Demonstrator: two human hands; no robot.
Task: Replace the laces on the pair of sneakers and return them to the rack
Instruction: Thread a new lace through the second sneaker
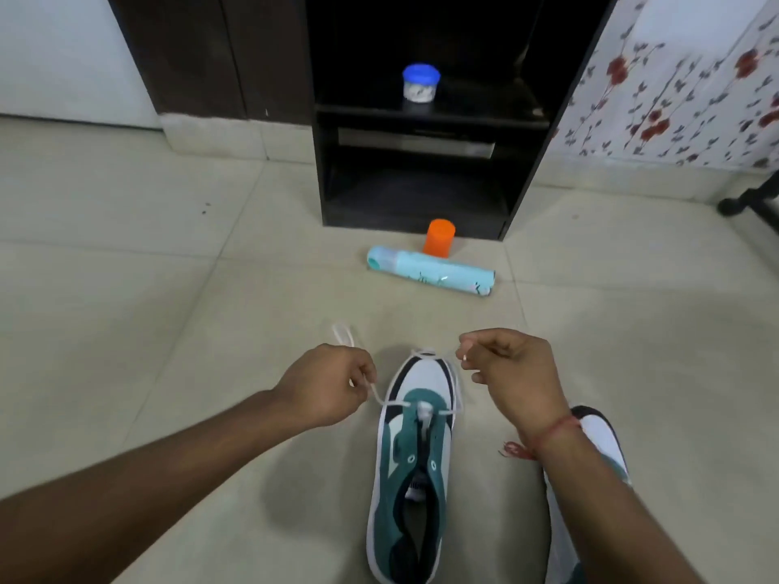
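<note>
Floor: you are working on pale beige tile with visible grout lines and a few dark specks to your left.
Rack: a dark, open shelf unit stands straight ahead against the wall; its lower compartment holds nothing you can see.
On the rack: a small white tub with a blue lid sits on the upper shelf.
In front of the rack: an orange cup stands upright on the floor, and just before it a light blue spray can lies on its side.
Walls: plain white to your left, floral wallpaper with red blooms to your right.
Sneaker: the green, white and black shoe rests on the floor between your forearms, toe toward the rack.
Second sneaker: the other shoe lies partly hidden under your right forearm.
Lace: the white lace runs through the eyelets nearest the toe, one end going to each side.
Left hand: your fingers pinch the left end of the lace.
Right hand: your fingers pinch the right end, near its tip.
Wrist: a red thread circles your right wrist.
</note>
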